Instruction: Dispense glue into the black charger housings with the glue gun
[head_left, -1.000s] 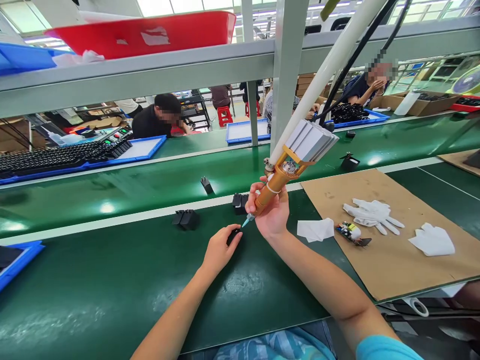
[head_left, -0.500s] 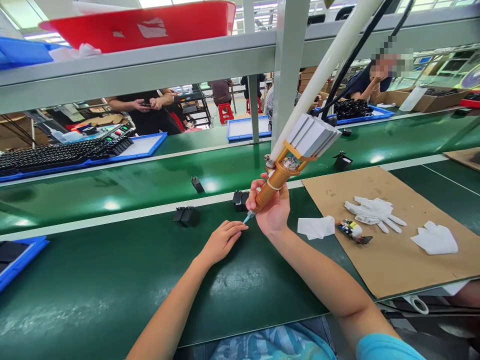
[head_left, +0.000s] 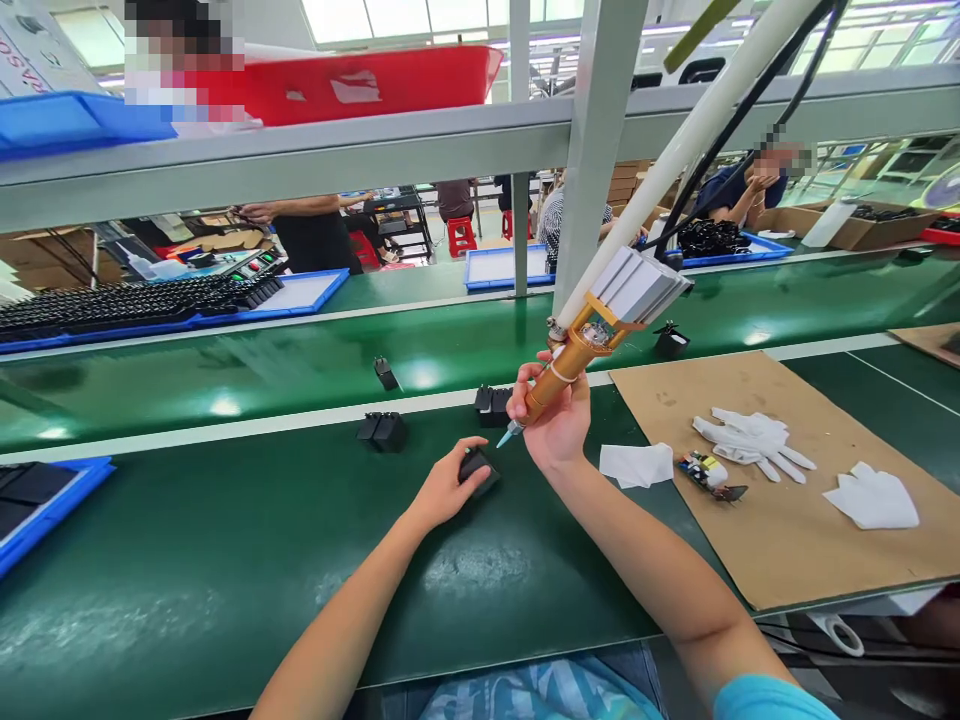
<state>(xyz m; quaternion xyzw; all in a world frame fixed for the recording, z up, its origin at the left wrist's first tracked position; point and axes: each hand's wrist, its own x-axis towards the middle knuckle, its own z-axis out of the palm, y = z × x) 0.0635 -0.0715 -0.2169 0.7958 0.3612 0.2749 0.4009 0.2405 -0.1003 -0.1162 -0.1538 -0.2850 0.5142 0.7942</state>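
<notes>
My right hand [head_left: 553, 420] is wrapped round the gold barrel of a hanging glue dispenser [head_left: 570, 360], whose blue nozzle tip points down and to the left. My left hand [head_left: 448, 486] grips a small black plastic part [head_left: 478, 468] lying on the green table, just below the nozzle. The nozzle tip hangs a little above the part, not touching it. Two more pairs of black parts rest further back, one pair [head_left: 382, 430] to the left and one pair [head_left: 493, 403] behind my right hand.
A cardboard sheet [head_left: 757, 520] at the right holds white gloves [head_left: 750, 436], a white cloth [head_left: 874, 497] and a small circuit board [head_left: 705, 471]. White tissue [head_left: 636, 463] lies by its edge. A conveyor belt [head_left: 300, 365] carries single black parts. A blue tray [head_left: 45, 495] sits at left. Other people work across the line.
My left hand went from lying flat over the black part to gripping it, with the part now showing. The dispenser's nozzle has lifted slightly. The camera view shifted a little.
</notes>
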